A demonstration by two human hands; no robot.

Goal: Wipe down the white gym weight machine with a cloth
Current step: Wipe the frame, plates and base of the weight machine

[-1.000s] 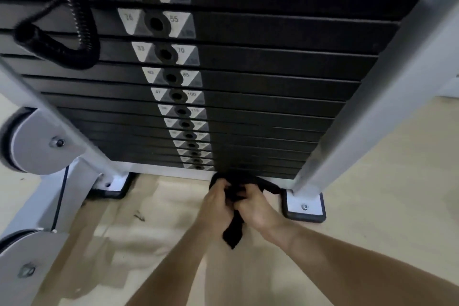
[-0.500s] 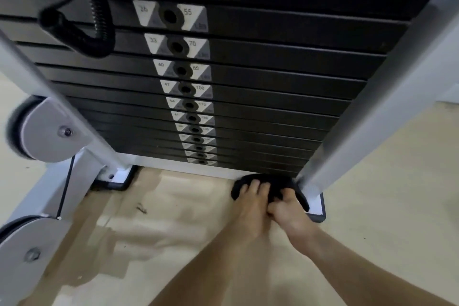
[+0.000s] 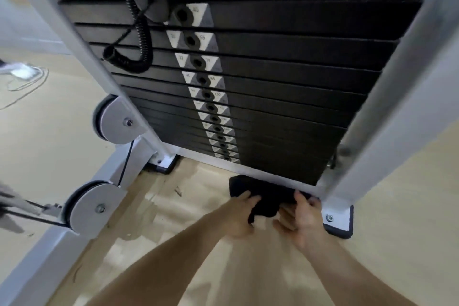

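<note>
The low, near part of the white weight machine (image 3: 387,117) is being wiped. The black cloth (image 3: 267,192) is spread against the near face of the white base rail (image 3: 250,169), just under the black weight stack (image 3: 285,77) and close to the foot of the right upright (image 3: 367,164). The wiping is judged to be partway along the frame's bottom edge. How much of the machine has been covered cannot be read from this view.

For the next move, the cloth would need to be drawn sideways along the rail with steady pressure. It would need to be kept flat so that it does not bunch at the corner where the rail meets the upright and the foot plate (image 3: 344,225).

The left hand (image 3: 237,217) is laid on the left part of the cloth with its fingers (image 3: 248,197) stretched nearly straight over the top, and the cloth is pressed rather than clenched. The right hand (image 3: 304,218) is set on the right end in the same way, with its fingertips reaching the cloth's far edge beside the upright. A loose near corner of the cloth hangs between the two hands above the pale floor (image 3: 62,136). Whether either thumb is tucked beneath it cannot be told.
</note>
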